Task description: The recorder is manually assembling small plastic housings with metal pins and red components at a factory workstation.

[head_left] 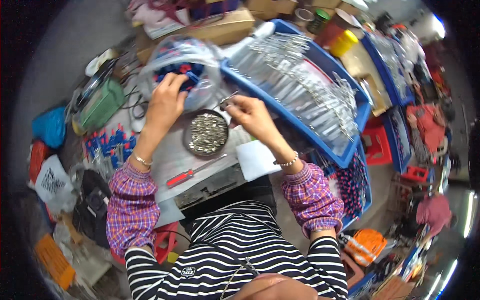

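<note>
Blue handles (192,77) look light and stiff, best gripped mid-length. I can't tell the left hand's (169,97) hold; the right hand (251,119) pinches a metal piece (226,101).

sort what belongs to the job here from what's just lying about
Seemingly part of the job:
clear bag of blue-and-red pieces, at the left hand
small blurred piece in the right hand
dark bowl of small metal parts
blue tray of long metal pieces, probably
red-handled screwdriver, perhaps

Probably just lying about:
blue plastic bag
yellow container
white plastic bag
</note>
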The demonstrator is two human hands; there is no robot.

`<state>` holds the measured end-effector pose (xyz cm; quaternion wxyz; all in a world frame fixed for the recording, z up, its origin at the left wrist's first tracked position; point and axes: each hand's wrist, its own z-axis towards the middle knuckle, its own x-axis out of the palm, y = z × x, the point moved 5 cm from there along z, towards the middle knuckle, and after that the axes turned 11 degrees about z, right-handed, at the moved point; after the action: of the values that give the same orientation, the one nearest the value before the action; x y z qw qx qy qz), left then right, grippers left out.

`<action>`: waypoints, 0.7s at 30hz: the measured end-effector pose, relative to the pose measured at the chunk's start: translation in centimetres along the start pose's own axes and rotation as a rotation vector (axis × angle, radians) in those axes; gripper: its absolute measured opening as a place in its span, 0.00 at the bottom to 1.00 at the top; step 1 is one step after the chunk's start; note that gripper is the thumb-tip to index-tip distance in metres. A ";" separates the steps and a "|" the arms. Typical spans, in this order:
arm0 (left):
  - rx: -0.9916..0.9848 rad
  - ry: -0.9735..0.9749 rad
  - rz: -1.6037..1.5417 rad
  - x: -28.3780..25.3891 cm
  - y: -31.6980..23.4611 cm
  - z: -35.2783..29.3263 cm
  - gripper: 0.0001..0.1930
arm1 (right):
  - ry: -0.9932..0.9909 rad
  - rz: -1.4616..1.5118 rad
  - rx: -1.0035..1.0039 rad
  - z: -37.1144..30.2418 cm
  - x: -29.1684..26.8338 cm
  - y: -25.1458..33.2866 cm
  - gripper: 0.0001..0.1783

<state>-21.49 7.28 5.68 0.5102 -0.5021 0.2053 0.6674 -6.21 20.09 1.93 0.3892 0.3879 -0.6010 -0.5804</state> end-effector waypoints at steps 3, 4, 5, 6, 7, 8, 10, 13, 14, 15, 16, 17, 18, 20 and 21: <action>0.003 0.042 0.101 1.2 -0.4 -0.1 0.18 | 0.038 0.075 0.009 -3.7 -0.4 0.8 0.10; 0.026 0.031 0.144 1.2 -0.9 -0.1 0.18 | 0.049 0.072 0.016 -5.2 -0.4 1.1 0.10; 0.038 0.036 0.148 1.3 -1.2 -0.2 0.19 | 0.074 0.174 0.052 -6.6 -0.2 0.3 0.11; 0.043 0.038 0.156 1.3 -1.1 -0.3 0.19 | 0.092 0.271 0.091 -8.2 0.1 0.6 0.11; 0.059 0.037 0.157 1.3 -1.0 -0.4 0.19 | 0.105 0.303 0.123 -9.7 0.3 0.0 0.11; 0.070 0.037 0.154 1.1 -0.9 -0.7 0.19 | 0.119 0.336 0.156 -11.1 0.5 -0.7 0.11; 0.026 0.044 0.087 0.8 -0.9 -1.0 0.20 | 0.024 0.425 0.178 -13.7 0.7 -1.8 0.10; -0.027 0.008 -0.098 -0.1 -0.7 -1.6 0.24 | -0.024 0.420 0.218 -17.1 1.2 -4.5 0.12; -0.086 0.045 -0.173 -0.2 -0.4 -1.9 0.24 | -0.024 0.418 0.238 -18.1 1.3 -5.2 0.12; -0.098 0.048 -0.302 -0.3 -0.4 -2.0 0.21 | -0.039 0.409 0.254 -19.0 1.7 -6.1 0.13; -0.095 -0.013 -0.408 -0.6 -0.8 -2.5 0.20 | -0.025 0.400 0.265 -19.8 1.9 -6.7 0.12; -0.158 0.039 -0.507 -0.8 -0.8 -3.2 0.18 | -0.003 0.426 0.286 -20.7 2.4 -7.2 0.11; -0.214 0.092 -0.611 -0.6 -1.0 -3.8 0.17 | 0.012 0.449 0.304 -21.3 2.6 -7.5 0.11; -0.230 0.155 -0.707 -0.3 -2.5 -5.0 0.16 | 0.011 0.456 0.310 -22.4 2.8 -8.0 0.11; -0.264 0.211 -0.785 -0.3 -3.0 -5.9 0.14 | 0.013 0.455 0.302 -22.8 3.1 -8.4 0.11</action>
<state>-16.13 3.71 4.26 0.6331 -0.6688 -0.0373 0.3880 13.59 8.05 -5.85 0.4512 0.3002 -0.7498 -0.3795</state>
